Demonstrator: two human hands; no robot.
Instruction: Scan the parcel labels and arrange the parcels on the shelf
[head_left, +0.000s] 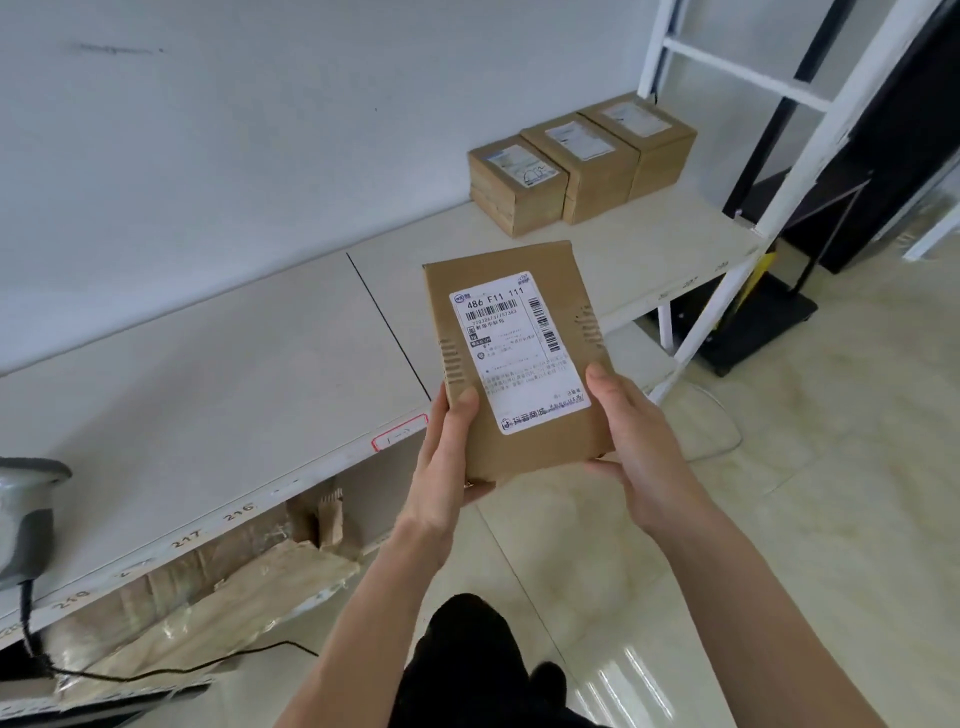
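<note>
The white shelf (234, 374) runs across the frame from the lower left to the right side, and its top board is the place for your parcels. At the upper right of the frame three cardboard boxes (576, 166) already stand in a row, touching each other, close to the wall, labels up. Follow this row: I think the next place is just beside the nearest box, toward the centre of the frame.

The parcel (514, 358) is in the centre of the frame, in the air above the front edge of the shelf, and it touches nothing but your hands. It is flat and a little dented, so support it from below and do not squeeze.

Your left hand (447, 457) grips the lower left corner, thumb on top, fingers curled under it. Your right hand (634, 441) grips the lower right edge in the same way.

The scanner (26, 519) stands at the left edge of the frame, well apart from the parcel. Whether this parcel is scanned or not, I cannot tell.

The label (519, 348) faces up and is readable. Your right thumb lies on its lower corner; keep it away from the barcodes near the top. Put the parcel down with the label up, like the others.
</note>
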